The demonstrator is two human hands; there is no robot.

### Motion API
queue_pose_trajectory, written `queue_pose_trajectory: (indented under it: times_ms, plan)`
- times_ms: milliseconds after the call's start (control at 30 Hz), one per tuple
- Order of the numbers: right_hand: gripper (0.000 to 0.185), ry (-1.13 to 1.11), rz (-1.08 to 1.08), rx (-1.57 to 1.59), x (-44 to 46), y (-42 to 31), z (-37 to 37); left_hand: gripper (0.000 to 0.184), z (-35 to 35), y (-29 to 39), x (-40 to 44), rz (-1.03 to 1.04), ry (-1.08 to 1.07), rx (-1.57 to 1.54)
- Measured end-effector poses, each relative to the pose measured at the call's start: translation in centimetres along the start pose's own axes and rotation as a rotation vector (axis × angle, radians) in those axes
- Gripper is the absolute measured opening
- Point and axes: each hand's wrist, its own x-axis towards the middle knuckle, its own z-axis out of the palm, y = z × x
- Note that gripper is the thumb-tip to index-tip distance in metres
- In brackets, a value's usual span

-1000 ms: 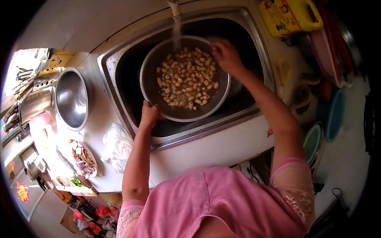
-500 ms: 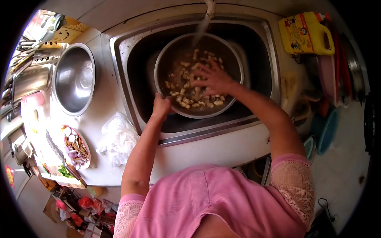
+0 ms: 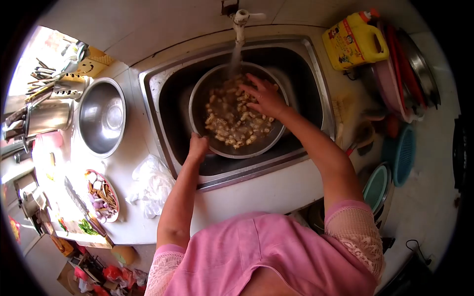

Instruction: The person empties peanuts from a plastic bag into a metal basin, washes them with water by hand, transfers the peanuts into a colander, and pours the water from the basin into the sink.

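Observation:
A metal basin sits in the sink, holding cloudy brown water and many unshelled peanuts. My left hand is closed on the basin's near-left rim. Over the right side of the basin, my right hand has its fingers spread among the peanuts at the water's surface, holding none that I can see. Water pours from the tap into the far side of the basin.
The steel sink surrounds the basin. Leftward are an empty metal bowl, a white plastic bag, a plate of chopped food and a knife. Rightward stand a yellow jug and a blue basket.
My right hand has shifted toward the basin's far right side, and the peanuts have swirled about. The view has tilted, so more of the tap shows. My left hand keeps its hold on the rim.

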Motion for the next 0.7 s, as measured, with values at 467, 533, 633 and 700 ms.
queue_pose_trajectory:
  times_ms: [467,533,633,700]
  plan:
    - [0.034,0.673,0.260,0.650,6.2,3.1,-8.5,0.032,0.4,1.9,-1.6,0.029,-0.103,-0.086]
    - [0.036,0.722,0.149,0.608,7.3,2.8,-10.6,0.032,0.2,1.3,-1.1,0.026,-0.125,-0.076]
    - [0.035,0.556,0.165,0.547,9.2,1.4,-12.6,0.032,0.2,1.2,-1.0,0.013,-0.132,-0.067]
    - [0.035,0.572,0.242,0.508,9.2,0.0,-12.9,0.032,0.2,1.7,-1.4,-0.007,-0.112,-0.070]
